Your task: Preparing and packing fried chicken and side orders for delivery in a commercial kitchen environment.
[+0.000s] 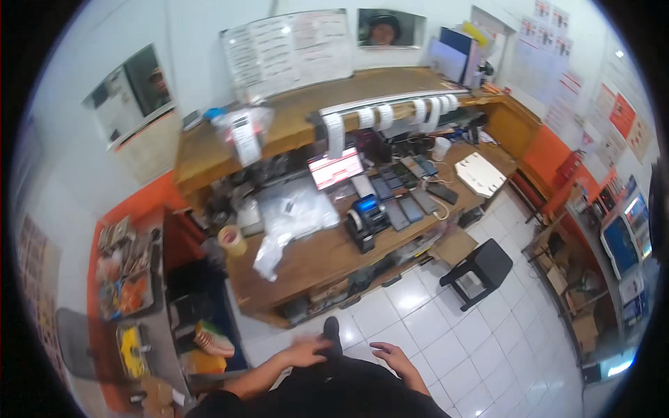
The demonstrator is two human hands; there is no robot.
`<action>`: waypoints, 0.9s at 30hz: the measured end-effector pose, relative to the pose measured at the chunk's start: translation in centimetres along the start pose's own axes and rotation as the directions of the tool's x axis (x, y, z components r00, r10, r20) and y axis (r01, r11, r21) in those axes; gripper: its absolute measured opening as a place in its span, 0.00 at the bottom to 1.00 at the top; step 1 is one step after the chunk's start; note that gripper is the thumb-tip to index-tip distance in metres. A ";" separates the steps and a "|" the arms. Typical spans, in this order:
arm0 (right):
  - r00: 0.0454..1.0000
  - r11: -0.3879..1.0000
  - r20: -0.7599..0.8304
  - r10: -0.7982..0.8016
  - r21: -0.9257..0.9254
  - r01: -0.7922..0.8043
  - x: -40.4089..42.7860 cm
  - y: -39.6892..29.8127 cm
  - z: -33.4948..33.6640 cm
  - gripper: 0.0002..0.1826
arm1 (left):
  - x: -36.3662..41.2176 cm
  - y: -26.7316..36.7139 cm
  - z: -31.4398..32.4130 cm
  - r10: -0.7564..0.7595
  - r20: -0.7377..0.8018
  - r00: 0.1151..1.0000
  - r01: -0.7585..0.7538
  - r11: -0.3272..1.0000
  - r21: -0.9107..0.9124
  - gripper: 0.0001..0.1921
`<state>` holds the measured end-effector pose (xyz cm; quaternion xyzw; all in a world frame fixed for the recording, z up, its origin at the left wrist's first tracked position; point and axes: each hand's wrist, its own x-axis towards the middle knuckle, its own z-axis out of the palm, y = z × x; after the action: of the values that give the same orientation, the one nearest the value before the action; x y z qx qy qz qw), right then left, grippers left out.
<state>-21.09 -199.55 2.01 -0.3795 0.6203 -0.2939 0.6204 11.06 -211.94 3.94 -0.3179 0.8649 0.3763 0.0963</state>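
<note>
My left hand (309,351) hangs in front of my dark clothing, blurred, with no held thing visible in it. A dark shoe (332,330) shows just beyond its fingers. My right hand (392,357) hovers over the white tiled floor, fingers apart and holding nothing. Before me stands a wooden counter (308,271). A clear plastic package (300,206) lies on it, beside a small black printer (367,222) with a lit blue part. Several phones (410,209) lie to the right of the printer, below a lit screen (335,168).
A roll of tape (231,240) sits at the counter's left end. Paper strips (385,117) hang from the upper shelf (292,133). On the floor at right stands a black stool (483,269). At left is a side desk with a tray (151,292). People show through wall openings.
</note>
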 end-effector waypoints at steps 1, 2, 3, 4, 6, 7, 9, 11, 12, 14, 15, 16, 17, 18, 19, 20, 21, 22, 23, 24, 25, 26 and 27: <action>0.993 0.999 -0.104 -0.051 -0.008 0.051 0.9 0.3 -1.0 0.22 | 1.0 -1.0 -2.5 -0.165 -0.108 0.980 0.182 0.968 0.171 0.27; 0.990 0.994 -0.139 -0.027 0.103 0.041 2.0 0.2 -2.0 0.22 | 2.2 -3.5 -4.2 -0.118 -0.299 0.947 0.127 0.992 0.010 0.26; 0.989 0.993 -0.145 -0.021 0.108 0.037 3.4 -0.2 -3.0 0.22 | 3.8 -5.9 -6.0 -0.105 -0.485 0.868 0.042 0.989 -0.140 0.24; 0.987 0.997 -0.157 0.014 0.079 -0.002 5.1 -0.9 -4.3 0.22 | 5.5 -5.7 -9.4 -0.119 -0.544 0.831 -0.004 0.975 -0.220 0.22; 0.983 0.999 -0.183 0.026 0.028 -0.021 9.2 -1.2 -7.1 0.21 | 9.2 -4.1 -17.8 -0.072 -0.683 0.727 -0.096 0.974 -0.205 0.19; 0.976 0.999 -0.215 -0.034 -0.039 0.027 11.6 -1.0 -8.7 0.20 | 10.8 -3.6 -21.5 0.001 -0.752 0.660 -0.125 0.986 -0.109 0.18; 0.964 0.998 -0.259 -0.061 -0.009 0.061 14.7 -6.2 -10.4 0.18 | 14.1 -2.7 -28.7 0.091 -0.846 0.526 -0.180 0.984 -0.007 0.18; 0.959 0.999 -0.281 -0.042 0.020 0.050 17.8 -11.5 -12.4 0.19 | 18.5 -2.1 -36.2 0.226 -0.897 0.380 -0.193 0.968 0.162 0.19; 0.954 0.997 -0.298 -0.029 0.055 0.048 19.3 -14.0 -13.4 0.19 | 20.7 -1.9 -40.0 0.304 -0.903 0.305 -0.197 0.947 0.252 0.20; 0.940 0.989 -0.333 -0.074 0.097 0.112 21.9 -19.6 -14.3 0.20 | 25.1 -1.1 -47.2 0.412 -0.883 0.225 -0.154 0.910 0.385 0.23; 0.925 0.973 -0.359 -0.124 0.141 0.185 23.0 -21.6 -14.6 0.20 | 26.8 -0.7 -50.0 0.437 -0.871 0.224 -0.109 0.900 0.423 0.25; 0.927 0.976 -0.358 -0.115 0.135 0.173 24.0 -22.9 -15.0 0.20 | 28.9 -1.1 -51.9 0.425 -0.876 0.226 -0.111 0.905 0.410 0.25; 0.926 0.972 -0.352 -0.138 0.129 0.194 25.0 -23.9 -15.5 0.21 | 31.1 -1.7 -53.4 0.395 -0.894 0.212 0.023 0.912 0.409 0.26; 0.923 0.967 -0.350 -0.162 0.128 0.218 25.9 -24.6 -15.9 0.21 | 33.0 -2.5 -54.3 0.373 -0.907 0.197 0.153 0.902 0.404 0.28; 0.923 0.969 -0.350 -0.157 0.128 0.213 26.5 -25.1 -16.4 0.21 | 34.2 -3.1 -54.7 0.369 -0.908 0.200 0.151 0.904 0.401 0.28; 0.939 0.975 -0.317 -0.131 0.129 0.179 26.8 -25.4 -16.9 0.21 | 35.1 -3.7 -54.6 0.333 -0.916 0.224 0.211 0.901 0.379 0.28; 0.952 0.980 -0.289 -0.103 0.133 0.147 27.4 -25.5 -17.4 0.20 | 35.8 -3.9 -54.6 0.299 -0.921 0.250 0.266 0.893 0.363 0.29; 0.953 0.981 -0.286 -0.096 0.137 0.140 28.3 -25.5 -18.3 0.20 | 36.3 -4.1 -54.4 0.294 -0.931 0.216 0.263 0.901 0.345 0.28; 0.958 0.983 -0.279 -0.069 0.142 0.113 29.4 -25.4 -19.4 0.20 | 36.7 -4.3 -54.6 0.287 -0.932 0.223 0.267 0.901 0.341 0.28; 0.962 0.986 -0.268 -0.042 0.144 0.084 30.3 -25.6 -20.3 0.20 | 37.0 -4.4 -54.8 0.292 -0.931 0.220 0.251 0.905 0.343 0.26; 0.966 0.987 -0.255 -0.033 0.144 0.072 31.2 -25.8 -21.1 0.20 | 37.2 -4.4 -54.9 0.294 -0.931 0.217 0.238 0.909 0.343 0.25; 0.968 0.988 -0.251 -0.013 0.147 0.052 32.2 -25.9 -21.9 0.19 | 37.2 -4.3 -54.8 0.279 -0.934 0.223 0.252 0.909 0.332 0.25; 0.970 0.989 -0.244 0.006 0.147 0.031 33.1 -26.0 -22.8 0.18 | 37.1 -3.9 -54.6 0.291 -0.934 0.205 0.234 0.912 0.336 0.23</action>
<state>-39.11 -243.64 6.93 -0.2966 0.6655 -0.3879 0.5645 -11.52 -270.53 24.69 -0.4381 0.7919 -0.0973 -0.4141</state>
